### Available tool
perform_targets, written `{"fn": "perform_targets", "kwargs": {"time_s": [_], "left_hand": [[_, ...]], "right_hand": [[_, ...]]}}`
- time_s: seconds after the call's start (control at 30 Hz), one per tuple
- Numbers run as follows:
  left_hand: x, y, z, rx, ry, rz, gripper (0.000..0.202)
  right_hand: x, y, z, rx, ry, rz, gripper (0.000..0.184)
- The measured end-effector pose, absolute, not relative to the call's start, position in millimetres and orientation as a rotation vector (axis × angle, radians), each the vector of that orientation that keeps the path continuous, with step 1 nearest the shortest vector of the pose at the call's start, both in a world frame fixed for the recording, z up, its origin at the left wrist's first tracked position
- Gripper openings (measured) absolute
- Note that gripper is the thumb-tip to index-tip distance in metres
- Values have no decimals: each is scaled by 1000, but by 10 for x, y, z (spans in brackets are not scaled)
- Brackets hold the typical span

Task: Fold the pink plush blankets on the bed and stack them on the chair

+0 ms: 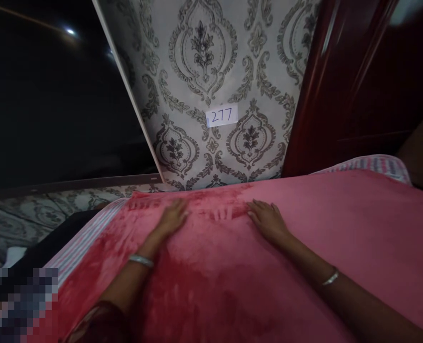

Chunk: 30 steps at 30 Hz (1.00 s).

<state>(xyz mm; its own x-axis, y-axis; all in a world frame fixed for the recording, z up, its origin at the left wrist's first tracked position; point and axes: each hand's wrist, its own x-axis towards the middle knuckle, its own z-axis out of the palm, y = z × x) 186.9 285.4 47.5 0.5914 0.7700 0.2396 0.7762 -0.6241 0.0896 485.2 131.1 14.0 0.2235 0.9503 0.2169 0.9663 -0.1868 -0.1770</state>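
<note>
A plush pink-red blanket [315, 224] lies spread out in front of me, its pile brushed into lighter and darker patches. My left hand [172, 216] rests flat on it near the far edge, fingers stretched forward and slightly blurred. To the right, my right hand [268, 220] also lies on the blanket, palm down with the fingers extended. Pale finger streaks mark the pile between the two hands. Each wrist wears a silvery bangle. Neither hand grips anything.
Striped cloth [86, 238] shows from under the blanket at the left, and a striped bundle [386, 164] at the far right. Behind stands a patterned wall [204, 152] with a paper label [221, 115] reading 277. A large dark screen [61, 105] is left, dark red wood panelling [350, 95] right.
</note>
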Motion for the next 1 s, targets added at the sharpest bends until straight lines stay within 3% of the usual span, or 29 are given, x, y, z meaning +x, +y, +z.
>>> {"fn": "perform_targets", "kwargs": {"time_s": [0.17,0.27,0.4,0.63,0.77,1.0], "left_hand": [[2821,2435,199,-3239,-646,-88,67],[2991,2505,104,-3247,-616,-95,69],[2511,3096,135,-3066,-1106,-4,65],[791,3910,400,-2358,-2086,-3,60],[296,4071,358,-2105,-2306,-95,61],[346,4049,272,-1822,-2395,-287,65]], "right_hand": [[4940,1531,-118,-2280,-1911,-60,57],[5006,1560,-305,-2256,-1937,-121,58],[5094,1585,-462,-2217,-1927,-176,59],[5146,1609,-544,-2199,-1925,-228,62],[5178,1606,-563,-2209,-1931,-208,63],[5153,1607,-574,-2214,-1898,-207,63]]}}
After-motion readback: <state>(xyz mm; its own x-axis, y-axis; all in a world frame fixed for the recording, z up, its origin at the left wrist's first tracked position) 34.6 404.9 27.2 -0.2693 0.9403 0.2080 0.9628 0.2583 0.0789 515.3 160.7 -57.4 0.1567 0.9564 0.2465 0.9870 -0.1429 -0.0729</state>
